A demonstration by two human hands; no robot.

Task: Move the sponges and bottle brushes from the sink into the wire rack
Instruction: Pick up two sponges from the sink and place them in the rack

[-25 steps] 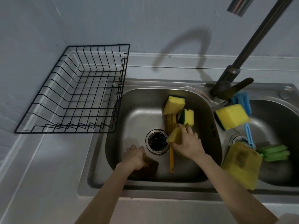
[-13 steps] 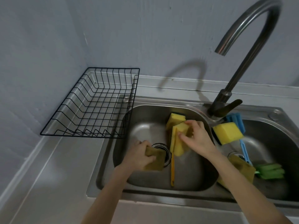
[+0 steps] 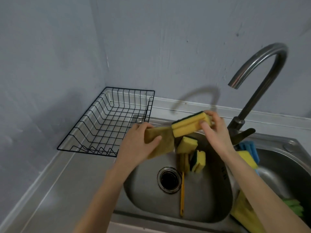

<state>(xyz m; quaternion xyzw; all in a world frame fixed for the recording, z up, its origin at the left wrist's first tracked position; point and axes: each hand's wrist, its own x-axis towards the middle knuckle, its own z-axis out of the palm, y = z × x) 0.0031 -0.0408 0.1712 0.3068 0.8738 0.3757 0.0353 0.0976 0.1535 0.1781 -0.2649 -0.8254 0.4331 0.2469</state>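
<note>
My left hand (image 3: 139, 145) grips a flat, dull olive-yellow sponge pad (image 3: 164, 140) above the left basin's rim, just right of the black wire rack (image 3: 107, 125). Held by my right hand (image 3: 214, 132), a thick yellow sponge with a dark green scouring side (image 3: 188, 126) hangs above the basin, its left end over the pad. Two more yellow-green sponges (image 3: 186, 144) (image 3: 198, 161) lie in the left basin (image 3: 151, 190). Beside them lies a bottle brush with a yellow handle (image 3: 182, 194). The rack holds nothing.
A curved steel faucet (image 3: 262, 78) rises between the basins, right of my right hand. The right basin (image 3: 286, 165) holds a yellow sponge (image 3: 247, 158), a blue brush (image 3: 249, 147), a green sponge (image 3: 294, 206) and a yellow pad (image 3: 242, 211). Grey countertop (image 3: 58, 190) lies in front of the rack.
Both hands have risen out of the basin and moved left toward the rack, each carrying its sponge. The camera has tilted upward.
</note>
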